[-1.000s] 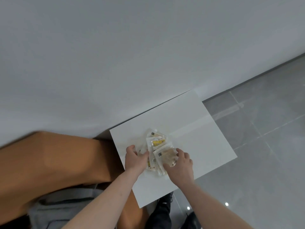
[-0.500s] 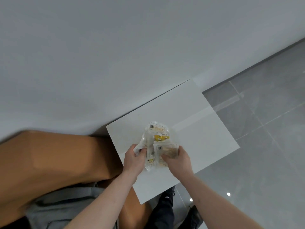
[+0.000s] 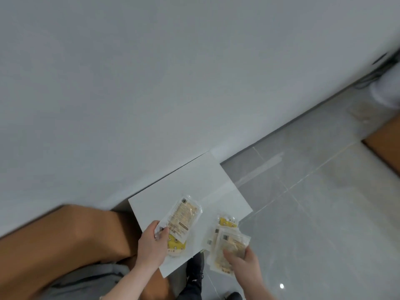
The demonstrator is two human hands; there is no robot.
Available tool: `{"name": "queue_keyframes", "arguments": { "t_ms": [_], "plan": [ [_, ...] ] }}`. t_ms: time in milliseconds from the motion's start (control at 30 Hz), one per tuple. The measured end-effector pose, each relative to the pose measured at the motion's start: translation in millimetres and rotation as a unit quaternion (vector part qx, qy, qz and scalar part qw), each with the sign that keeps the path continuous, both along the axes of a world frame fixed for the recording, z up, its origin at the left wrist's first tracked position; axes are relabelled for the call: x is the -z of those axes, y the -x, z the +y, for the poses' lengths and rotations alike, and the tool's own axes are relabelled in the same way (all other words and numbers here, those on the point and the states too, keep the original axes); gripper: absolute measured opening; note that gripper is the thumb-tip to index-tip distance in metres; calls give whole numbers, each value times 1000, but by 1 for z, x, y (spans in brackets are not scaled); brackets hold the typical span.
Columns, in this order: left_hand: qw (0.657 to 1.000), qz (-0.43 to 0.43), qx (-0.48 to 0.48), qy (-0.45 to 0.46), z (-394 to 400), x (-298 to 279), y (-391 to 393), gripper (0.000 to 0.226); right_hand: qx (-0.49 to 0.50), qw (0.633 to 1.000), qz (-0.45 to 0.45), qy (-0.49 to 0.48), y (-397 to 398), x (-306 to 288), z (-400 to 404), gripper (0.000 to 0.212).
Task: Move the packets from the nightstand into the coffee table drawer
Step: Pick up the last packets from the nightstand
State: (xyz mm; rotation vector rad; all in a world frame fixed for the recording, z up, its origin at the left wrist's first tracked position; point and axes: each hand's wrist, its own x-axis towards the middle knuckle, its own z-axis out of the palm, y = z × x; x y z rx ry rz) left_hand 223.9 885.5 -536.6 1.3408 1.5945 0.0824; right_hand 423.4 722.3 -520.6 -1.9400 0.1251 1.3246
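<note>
My left hand [image 3: 151, 245] grips a bunch of clear packets [image 3: 181, 221] with yellow and beige contents, held above the white nightstand top [image 3: 190, 182]. A second bunch of packets [image 3: 227, 241] is in my right hand [image 3: 244, 265], with the thumb across the front of it, over the nightstand's right edge and the floor. No packets lie on the nightstand's visible top. The coffee table drawer is not in view.
A brown headboard or bed frame [image 3: 65, 239] and grey bedding [image 3: 86, 280] lie left of the nightstand. Grey tiled floor [image 3: 313, 213] spreads to the right, with a brown piece of furniture [image 3: 385, 148] at the far right. My dark shoes [image 3: 194, 276] stand below.
Both hands have lifted off the nightstand and moved apart, splitting the pile of packets into two bunches. The right hand has swung right past the nightstand's edge. The view has tilted.
</note>
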Motion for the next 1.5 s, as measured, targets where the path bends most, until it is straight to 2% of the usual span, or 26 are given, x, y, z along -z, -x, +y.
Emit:
{"name": "queue_keyframes", "arguments": {
  "t_ms": [100,133,167,233,267,600,833,1033,1233,1367,1500],
  "plan": [
    [998,6,56,-5,-21,-21,3,62,45,999,20,-6,-4,-60,-44,26],
    [997,0,72,-6,-31,-41,-4,66,56,998,26,-11,-5,-78,-59,26],
    [996,-10,93,-7,-41,-71,-16,56,69,997,31,-21,-7,-95,-74,26],
    [992,-28,118,-30,-65,-130,-41,16,85,995,36,-43,-14,-122,-102,29],
    [989,-37,134,-39,-75,-149,-51,8,92,994,36,-56,-17,-134,-115,30],
    [965,-91,229,-88,-151,-223,-113,9,172,973,4,-153,-48,-196,-213,32],
    [943,-104,308,-72,-167,-248,-148,11,248,953,-11,-175,-51,-221,-256,33],
    [909,-113,401,-25,-185,-246,-198,9,348,919,-15,-183,-29,-226,-293,33],
    [869,-126,479,9,-257,-250,-236,10,471,863,-42,-176,4,-234,-360,33],
    [827,-138,545,14,-328,-259,-254,10,552,813,-66,-176,25,-238,-418,33],
    [800,-148,581,28,-409,-265,-259,12,606,769,-89,-182,53,-241,-487,34]
  ]
}}
